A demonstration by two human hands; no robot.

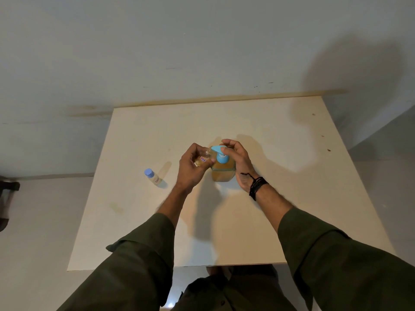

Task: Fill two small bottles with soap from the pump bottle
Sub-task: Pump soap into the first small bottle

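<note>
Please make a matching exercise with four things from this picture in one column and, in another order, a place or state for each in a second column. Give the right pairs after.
Things:
1. pump bottle
2. capped small bottle
3. open small bottle
4. right hand

Places or states:
A. held in the left hand at the spout
B. stands alone on the table
C. presses the blue pump head
D. holds amber soap

Pairs: 1-D, 2-B, 3-A, 4-C

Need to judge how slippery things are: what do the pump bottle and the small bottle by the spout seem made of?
Pump bottle: apparently clear glossy plastic, amber soap showing through; its blue pump head looks like opaque matte plastic. Small bottle in the left hand: see-through, probably plastic, with a printed label.
</note>
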